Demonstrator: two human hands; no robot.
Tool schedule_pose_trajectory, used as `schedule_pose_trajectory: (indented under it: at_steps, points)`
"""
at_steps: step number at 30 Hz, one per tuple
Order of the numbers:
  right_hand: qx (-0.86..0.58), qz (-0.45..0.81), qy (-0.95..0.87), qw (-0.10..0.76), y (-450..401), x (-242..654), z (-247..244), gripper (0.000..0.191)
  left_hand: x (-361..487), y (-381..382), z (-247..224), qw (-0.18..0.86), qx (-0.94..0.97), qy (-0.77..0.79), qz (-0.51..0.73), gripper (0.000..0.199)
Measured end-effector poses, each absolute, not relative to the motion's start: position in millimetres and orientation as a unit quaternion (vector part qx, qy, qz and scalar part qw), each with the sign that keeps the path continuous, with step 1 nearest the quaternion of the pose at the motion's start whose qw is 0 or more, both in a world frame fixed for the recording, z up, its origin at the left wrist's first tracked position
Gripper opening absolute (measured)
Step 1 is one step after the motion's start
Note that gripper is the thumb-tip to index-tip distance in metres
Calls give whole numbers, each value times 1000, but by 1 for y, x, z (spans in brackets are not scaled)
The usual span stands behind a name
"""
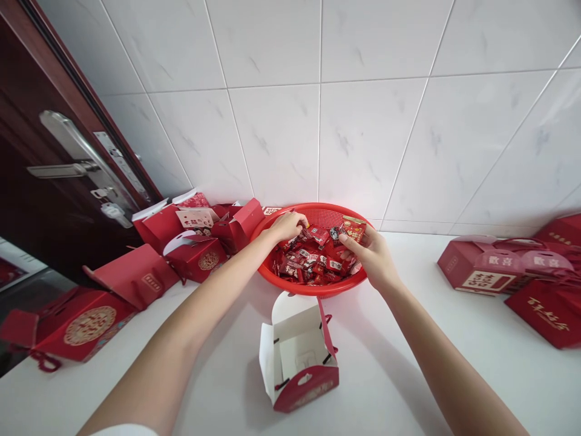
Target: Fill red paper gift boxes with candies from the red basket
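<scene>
A red plastic basket [313, 289] stands against the wall, holding many small wrapped candies [313, 257], mostly red. At its left rim, my left hand [289, 226] reaches in with curled fingers; what they pinch, if anything, is hidden. My right hand [374, 257] is closed at the right side of the basket, gripping a red and gold candy packet [354, 229] between thumb and fingers. A small dark-wrapped piece shows beside the thumb. In front of the basket sits an open red gift box [306, 390] with a white inside and nothing in it; neither hand touches it.
Several open red gift boxes [195, 257] crowd the table's left side. Closed red boxes with handles [485, 266] are grouped at the right. A tiled wall [272, 139] rises behind the white table [385, 375]. A dark door [54, 200] with a lever handle and keys is at the left.
</scene>
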State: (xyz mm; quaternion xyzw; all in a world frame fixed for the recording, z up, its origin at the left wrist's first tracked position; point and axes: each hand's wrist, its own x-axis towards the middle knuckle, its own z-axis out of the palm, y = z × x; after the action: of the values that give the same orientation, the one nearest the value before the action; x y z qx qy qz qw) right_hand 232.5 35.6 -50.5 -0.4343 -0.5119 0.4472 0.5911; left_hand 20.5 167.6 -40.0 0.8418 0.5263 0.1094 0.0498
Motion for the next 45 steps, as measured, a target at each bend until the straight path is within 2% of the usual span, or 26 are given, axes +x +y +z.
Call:
schedule_pose_trajectory:
  at_steps: [9, 15, 21, 24, 27, 29, 35, 40, 45]
  points:
    - [-430, 447, -516, 590, 34, 232, -48, 52, 24, 161, -36, 24, 848, 511, 139, 33]
    - [-437, 442, -520, 586, 33, 232, -49, 51, 32, 154, -42, 154, 901, 405, -9, 31]
    - [-441, 436, -522, 586, 34, 232, -51, 51, 33, 154, -47, 215, 887, 402, -75, 53]
    - [-437, 437, -524, 586, 35, 232, -51, 49, 31, 156, -46, 239, 877, 410, -76, 40]
    - [-434, 440, -522, 588, 34, 232, -50, 48, 30, 158, -44, 269, 870, 407, -61, 22]
    - [-435, 442, -520, 587, 33, 232, -49, 48, 28, 159, -42, 286, 868, 404, -28, 19]
    - [-435, 449, -517, 585, 31, 232, -47, 49, 26, 164, -36, 301, 852, 408, 129, 33]
    - [-441, 443, -520, 582, 32, 232, -47, 51, 25, 167, -39, 286, 834, 424, 205, 46]
    - [-445, 443, -517, 581, 32, 232, -47, 49, 24, 170, -46, 256, 830, 453, 203, 37]
